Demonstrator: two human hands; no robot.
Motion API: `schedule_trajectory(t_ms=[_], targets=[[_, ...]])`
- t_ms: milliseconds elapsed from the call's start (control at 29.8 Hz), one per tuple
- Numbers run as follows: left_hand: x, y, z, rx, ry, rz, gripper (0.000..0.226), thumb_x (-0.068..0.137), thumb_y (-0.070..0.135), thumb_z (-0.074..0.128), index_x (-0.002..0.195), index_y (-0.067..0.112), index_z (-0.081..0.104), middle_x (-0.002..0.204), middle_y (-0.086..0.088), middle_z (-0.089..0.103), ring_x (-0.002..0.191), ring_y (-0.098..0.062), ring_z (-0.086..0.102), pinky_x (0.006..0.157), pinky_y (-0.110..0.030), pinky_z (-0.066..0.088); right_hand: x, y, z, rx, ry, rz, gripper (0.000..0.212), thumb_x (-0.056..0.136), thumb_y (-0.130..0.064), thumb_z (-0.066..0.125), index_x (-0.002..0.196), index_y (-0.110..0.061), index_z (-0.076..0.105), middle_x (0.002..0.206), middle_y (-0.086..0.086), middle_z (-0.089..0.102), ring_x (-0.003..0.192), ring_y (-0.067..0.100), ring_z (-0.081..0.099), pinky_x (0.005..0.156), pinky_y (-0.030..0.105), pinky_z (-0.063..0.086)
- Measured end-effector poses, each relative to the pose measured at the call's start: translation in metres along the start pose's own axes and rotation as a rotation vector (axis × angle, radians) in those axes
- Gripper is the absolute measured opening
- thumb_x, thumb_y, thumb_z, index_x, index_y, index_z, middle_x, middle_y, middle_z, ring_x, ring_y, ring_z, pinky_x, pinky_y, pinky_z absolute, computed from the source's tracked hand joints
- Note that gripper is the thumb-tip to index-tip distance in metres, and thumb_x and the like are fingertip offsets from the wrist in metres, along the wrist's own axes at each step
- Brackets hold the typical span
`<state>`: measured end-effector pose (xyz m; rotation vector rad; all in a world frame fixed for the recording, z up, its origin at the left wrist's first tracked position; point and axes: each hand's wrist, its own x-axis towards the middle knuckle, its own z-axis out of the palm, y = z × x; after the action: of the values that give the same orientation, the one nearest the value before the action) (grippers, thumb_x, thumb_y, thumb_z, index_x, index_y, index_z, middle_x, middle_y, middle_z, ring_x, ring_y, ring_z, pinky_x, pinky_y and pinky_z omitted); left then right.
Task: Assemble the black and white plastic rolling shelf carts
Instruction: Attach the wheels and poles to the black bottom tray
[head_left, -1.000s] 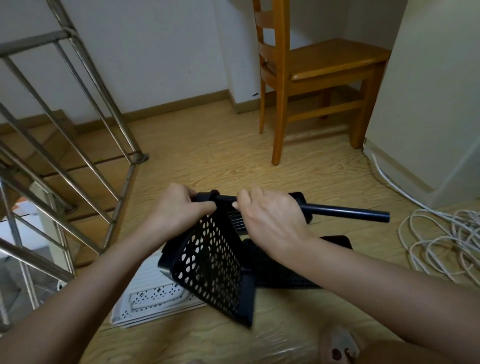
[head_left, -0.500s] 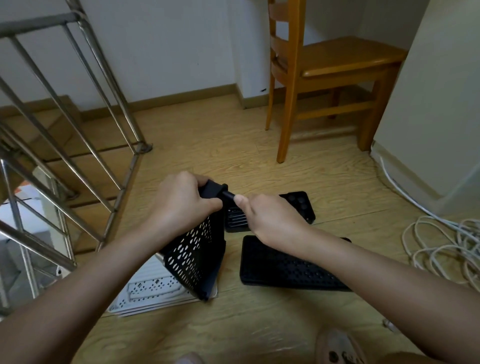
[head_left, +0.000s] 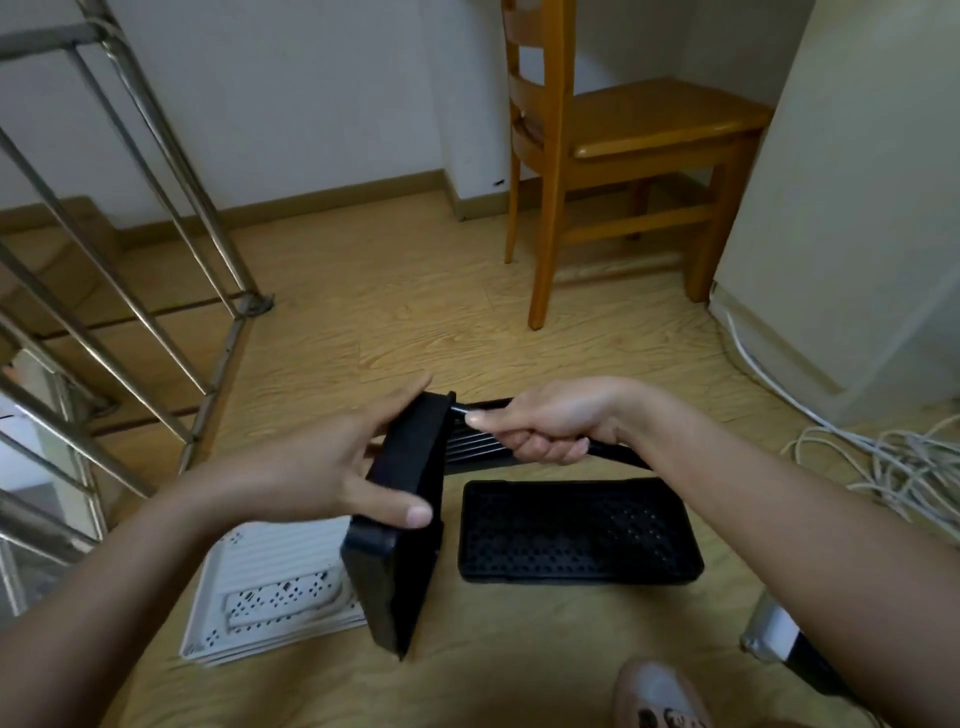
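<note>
I hold a black perforated shelf tray (head_left: 402, 525) upright on its edge above the floor. My left hand (head_left: 332, 462) grips its top side, thumb on the near face and fingers over the far edge. My right hand (head_left: 545, 423) is wrapped round a black pole (head_left: 618, 454) whose tip meets the tray's upper corner. A second black tray (head_left: 576, 532) lies flat on the floor to the right. Another black piece (head_left: 472, 447) lies behind it, mostly hidden by my right hand. White trays (head_left: 275, 587) lie stacked flat at the left.
A wooden chair (head_left: 613, 150) stands at the back. A steel stair railing (head_left: 130, 249) runs along the left with steps behind it. A white appliance (head_left: 852, 197) and a coiled white cable (head_left: 893, 457) are at the right. My foot (head_left: 660, 701) shows at the bottom.
The black tray has turned edge-on to me, and my left hand has shifted from its corner to its top side. My right hand has slid along the pole.
</note>
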<state>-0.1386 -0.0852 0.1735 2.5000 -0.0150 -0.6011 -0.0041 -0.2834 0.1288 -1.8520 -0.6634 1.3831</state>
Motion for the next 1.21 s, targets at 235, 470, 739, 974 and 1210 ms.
schedule_trajectory(t_ms=[235, 470, 739, 974, 1210], targets=[[0.034, -0.037, 0.057, -0.232, 0.409, 0.105, 0.117, 0.067, 0.039, 0.081, 0.141, 0.057, -0.006, 0.119, 0.046, 0.036, 0.1, 0.025, 0.048, 0.081, -0.004, 0.043, 0.031, 0.001, -0.05, 0.094, 0.009, -0.006, 0.048, 0.097, -0.045, 0.042, 0.058, -0.021, 0.03, 0.047, -0.007, 0.029, 0.034, 0.004, 0.021, 0.031, 0.016, 0.016], [0.07, -0.074, 0.031, -0.502, 0.822, -0.049, 0.056, 0.083, 0.017, 0.071, 0.131, 0.035, 0.048, 0.089, 0.013, 0.069, 0.069, 0.007, 0.062, 0.065, -0.01, 0.048, 0.077, -0.044, -0.065, -0.512, 0.345, -0.002, 0.039, 0.094, -0.047, 0.049, 0.078, -0.014, 0.059, 0.063, -0.002, 0.051, 0.051, 0.012, 0.045, 0.049, 0.023, 0.038], [0.111, -0.109, -0.041, -0.134, 0.942, -0.411, 0.031, 0.086, 0.032, 0.063, 0.107, 0.011, 0.072, 0.09, -0.007, 0.068, 0.076, -0.011, 0.052, 0.063, -0.026, 0.037, 0.144, -0.013, -0.067, -1.145, 0.794, -0.342, 0.039, 0.088, -0.04, 0.062, 0.118, -0.017, 0.053, 0.122, 0.005, 0.048, 0.114, 0.021, 0.043, 0.094, 0.034, 0.041], [0.123, -0.147, -0.048, -0.051, 0.897, -0.557, 0.031, 0.085, 0.037, 0.063, 0.098, 0.01, 0.073, 0.07, 0.001, 0.062, 0.062, -0.011, 0.053, 0.054, -0.026, 0.041, 0.176, 0.1, -0.061, -1.177, 0.91, -0.523, 0.016, 0.085, -0.031, 0.066, 0.087, -0.017, 0.059, 0.089, 0.0, 0.057, 0.084, 0.018, 0.054, 0.073, 0.029, 0.046], [0.121, -0.157, -0.063, 0.037, 0.936, -0.611, 0.038, 0.087, 0.036, 0.062, 0.097, 0.0, 0.072, 0.063, -0.006, 0.057, 0.053, -0.013, 0.046, 0.045, -0.027, 0.033, 0.22, 0.162, -0.062, -0.823, 0.515, 0.087, 0.049, 0.094, -0.009, 0.049, 0.142, -0.012, 0.039, 0.14, 0.01, 0.043, 0.127, 0.026, 0.042, 0.104, 0.035, 0.037]])
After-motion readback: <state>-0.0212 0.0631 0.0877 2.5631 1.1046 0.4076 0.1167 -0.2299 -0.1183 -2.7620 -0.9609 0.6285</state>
